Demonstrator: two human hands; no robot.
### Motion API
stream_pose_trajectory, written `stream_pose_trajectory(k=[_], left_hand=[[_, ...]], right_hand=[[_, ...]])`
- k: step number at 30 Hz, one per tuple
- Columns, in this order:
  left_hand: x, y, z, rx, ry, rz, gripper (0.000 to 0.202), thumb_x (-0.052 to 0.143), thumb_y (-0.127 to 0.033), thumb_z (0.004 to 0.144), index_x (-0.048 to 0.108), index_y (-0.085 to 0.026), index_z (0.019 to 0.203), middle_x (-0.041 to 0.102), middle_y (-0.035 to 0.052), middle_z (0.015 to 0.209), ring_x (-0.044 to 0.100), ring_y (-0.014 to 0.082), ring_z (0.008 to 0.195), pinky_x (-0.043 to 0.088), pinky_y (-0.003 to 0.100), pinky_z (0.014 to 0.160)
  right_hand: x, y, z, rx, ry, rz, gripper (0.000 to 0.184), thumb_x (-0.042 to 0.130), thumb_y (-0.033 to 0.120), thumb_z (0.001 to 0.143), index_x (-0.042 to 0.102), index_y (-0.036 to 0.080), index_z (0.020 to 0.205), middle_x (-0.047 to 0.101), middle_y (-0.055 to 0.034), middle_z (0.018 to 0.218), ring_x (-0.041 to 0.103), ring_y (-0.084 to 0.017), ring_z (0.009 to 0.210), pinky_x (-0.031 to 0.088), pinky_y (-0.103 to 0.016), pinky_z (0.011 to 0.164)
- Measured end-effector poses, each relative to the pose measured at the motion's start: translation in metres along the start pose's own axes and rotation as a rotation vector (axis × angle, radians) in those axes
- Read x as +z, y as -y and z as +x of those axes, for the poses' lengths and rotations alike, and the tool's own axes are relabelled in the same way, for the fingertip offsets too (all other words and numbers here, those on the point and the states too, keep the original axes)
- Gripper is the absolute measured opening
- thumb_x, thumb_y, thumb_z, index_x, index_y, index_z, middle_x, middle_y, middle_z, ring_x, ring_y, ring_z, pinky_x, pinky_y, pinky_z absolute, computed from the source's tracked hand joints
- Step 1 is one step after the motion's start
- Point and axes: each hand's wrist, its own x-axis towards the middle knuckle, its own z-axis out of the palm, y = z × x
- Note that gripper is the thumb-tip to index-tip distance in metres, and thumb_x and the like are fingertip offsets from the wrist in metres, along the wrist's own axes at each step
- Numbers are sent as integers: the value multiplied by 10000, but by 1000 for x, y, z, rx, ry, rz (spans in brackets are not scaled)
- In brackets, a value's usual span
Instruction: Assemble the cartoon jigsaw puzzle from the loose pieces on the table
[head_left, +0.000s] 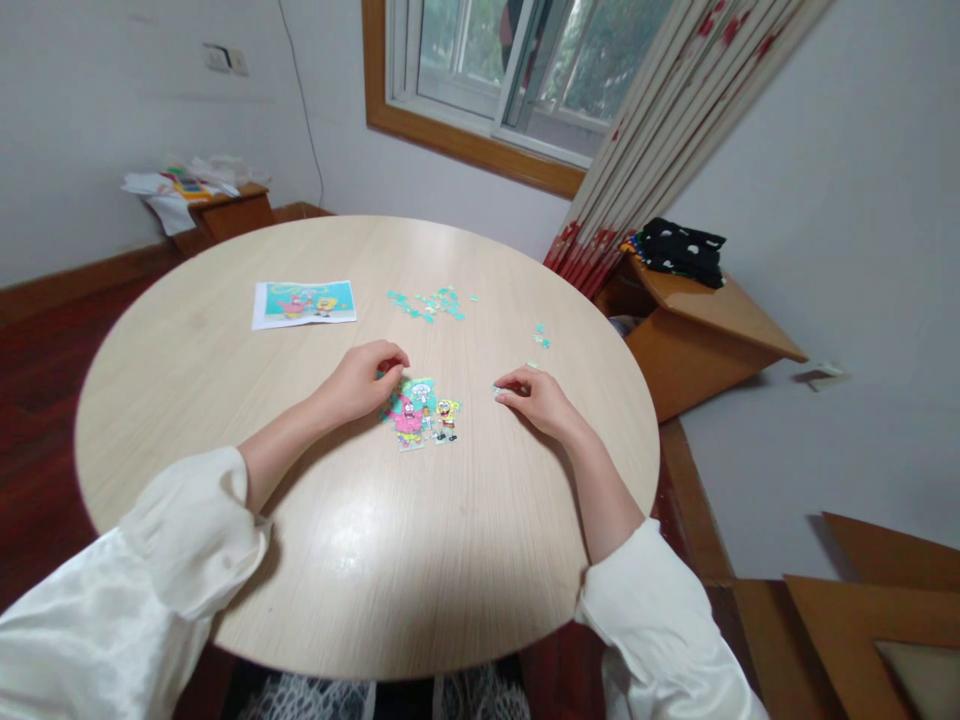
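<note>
A partly joined jigsaw puzzle (409, 420) lies on the round table, showing a pink starfish, a yellow sponge figure and a pale green face. My left hand (369, 380) rests over its upper left edge with fingers curled and thumb close to the index finger; whatever may be between them is hidden. To the right of the puzzle, my right hand (537, 398) pinches a small puzzle piece (497, 390) just above the tabletop. Beyond that hand lie a few loose pieces (541, 342). A larger scatter of turquoise pieces (442, 303) is spread farther back.
A printed reference picture (309, 303) lies on the back left of the pale wooden table (360, 560). Past the table stand a small stand with papers (232, 210) at left and a wooden cabinet (705, 330) with dark cloth at right. A curtain (660, 130) hangs by the window.
</note>
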Motion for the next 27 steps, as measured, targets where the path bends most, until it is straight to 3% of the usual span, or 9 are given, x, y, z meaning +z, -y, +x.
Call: stream_pose_trajectory(k=[8,14,27], left_hand=[[0,-1,-1,3,17,-6,188,453,-211,761,626,-154,807,640,66,779,582,194,716,460,342,692],[0,0,0,14,26,-7,188,450,-215,762,628,-163,795,642,71,777,577,191,710,457,340,690],[1,1,0,15,44,4,207,447,-254,769,627,-159,812,640,58,777,572,180,710,447,316,681]], right_hand=[[2,-3,1,-54,40,-50,68,599,179,768,642,173,820,607,-44,867,557,-159,832,440,-323,798],[0,0,-1,-60,69,-19,262,599,180,781,654,186,1037,589,-65,964,558,-164,874,450,-342,828],[-1,-2,1,-86,99,-98,121,556,208,799,606,197,909,562,-49,933,531,-176,880,422,-339,833]])
